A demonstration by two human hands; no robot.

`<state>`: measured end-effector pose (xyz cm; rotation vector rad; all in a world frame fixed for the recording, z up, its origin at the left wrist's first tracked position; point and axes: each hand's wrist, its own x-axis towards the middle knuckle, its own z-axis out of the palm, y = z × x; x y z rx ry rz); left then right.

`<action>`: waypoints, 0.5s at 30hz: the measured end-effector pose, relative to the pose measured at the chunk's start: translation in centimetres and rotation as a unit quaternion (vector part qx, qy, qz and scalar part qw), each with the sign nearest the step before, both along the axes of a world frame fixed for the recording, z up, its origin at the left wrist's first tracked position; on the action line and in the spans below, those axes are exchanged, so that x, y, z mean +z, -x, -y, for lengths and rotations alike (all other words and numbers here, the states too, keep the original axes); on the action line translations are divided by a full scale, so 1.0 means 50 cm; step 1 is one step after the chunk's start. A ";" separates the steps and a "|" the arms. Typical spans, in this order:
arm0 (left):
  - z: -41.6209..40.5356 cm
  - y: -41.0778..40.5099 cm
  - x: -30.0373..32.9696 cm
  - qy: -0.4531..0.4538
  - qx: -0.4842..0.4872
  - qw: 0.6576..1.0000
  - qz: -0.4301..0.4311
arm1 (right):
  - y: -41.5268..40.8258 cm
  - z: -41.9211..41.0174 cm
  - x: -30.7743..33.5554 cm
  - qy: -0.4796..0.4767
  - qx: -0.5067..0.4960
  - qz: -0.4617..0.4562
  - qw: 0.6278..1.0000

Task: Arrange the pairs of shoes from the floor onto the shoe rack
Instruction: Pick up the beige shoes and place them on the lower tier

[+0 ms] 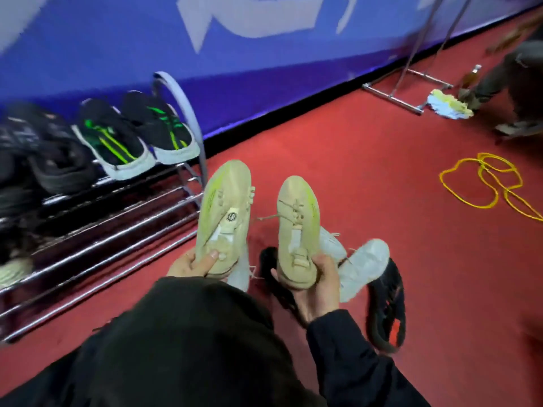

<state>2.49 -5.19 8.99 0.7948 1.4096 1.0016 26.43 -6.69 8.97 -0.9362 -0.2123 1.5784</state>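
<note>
Shoe rack (123, 230): chrome bars, to the left of both hands and beyond them, standing against the blue wall (264, 69).
Dark shoes (50, 154): far left on the rack's top tier, blurred; their number cannot be told.
Black-and-green shoes (138, 133): two, side by side on the top tier near its right end, white-soled toes pointing toward the person.
Lower tiers: mostly bare bars; a pale shoe (14, 268) shows at the far left edge, blurred.
Left hand (191, 264): clenched around the heel of the left beige shoe (224, 212), thumb on top; the shoe is lifted, long axis running away from the person, toe pointing toward the wall and just beside the rack's right end.
Right hand (314, 282): grasping the heel of the right beige shoe (298, 227) from below; same long axis, toe away, laces up.
Beige shoes: two, near each other and roughly parallel, a loose lace trailing between them.
White shoes (361, 265): two on the red floor (367, 160), under and just right of the right hand, one sole-up.
Black shoes (388, 312): two on the floor, one below the right hand, one to its right with orange marks.
Yellow cord (484, 183): looped on the floor, well apart to the right.
Metal stand (405, 89): far right by the wall, a cloth (446, 107) and another person's legs (511, 83) beside it.
</note>
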 end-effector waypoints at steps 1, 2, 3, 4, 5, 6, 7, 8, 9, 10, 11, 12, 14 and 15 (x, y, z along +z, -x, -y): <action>0.005 0.033 -0.001 -0.003 0.001 1.000 -0.011 | 0.015 -0.011 -0.004 0.003 0.026 0.036 0.999; 0.011 0.063 0.006 -0.011 -0.011 0.999 -0.029 | 0.030 -0.025 -0.013 0.008 0.053 0.065 0.996; 0.017 0.095 0.011 -0.003 -0.023 0.999 -0.045 | 0.047 -0.040 -0.020 0.015 0.079 0.094 0.992; 0.026 0.118 0.023 0.011 -0.020 0.998 -0.062 | 0.067 -0.054 -0.024 0.021 0.104 0.114 0.988; 0.035 0.141 0.023 0.022 0.000 0.998 -0.062 | 0.087 -0.068 -0.029 0.017 0.131 0.134 0.982; 0.047 0.162 0.015 0.027 0.028 0.998 -0.050 | 0.109 -0.078 -0.037 0.010 0.168 0.156 0.973; 0.061 0.175 0.010 0.024 0.063 0.997 -0.028 | 0.132 -0.088 -0.043 -0.001 0.210 0.178 0.961; 0.072 0.190 -0.001 0.021 0.104 0.994 0.000 | 0.157 -0.098 -0.048 -0.018 0.245 0.194 0.950; 0.080 0.203 -0.012 0.019 0.149 0.988 0.030 | 0.182 -0.107 -0.050 -0.030 0.272 0.198 0.941; 0.083 0.220 -0.025 0.018 0.191 0.980 0.050 | 0.207 -0.115 -0.053 -0.036 0.287 0.195 0.937; 0.082 0.239 -0.034 0.014 0.219 0.973 0.066 | 0.232 -0.126 -0.059 -0.040 0.300 0.188 0.934; 0.077 0.261 -0.038 0.008 0.235 0.969 0.074 | 0.258 -0.135 -0.061 -0.042 0.315 0.176 0.932; 0.058 0.308 -0.036 -0.005 0.255 0.963 0.084 | 0.309 -0.149 -0.057 -0.038 0.343 0.144 0.928; 0.045 0.331 -0.032 -0.011 0.265 0.960 0.087 | 0.336 -0.155 -0.052 -0.040 0.353 0.133 0.925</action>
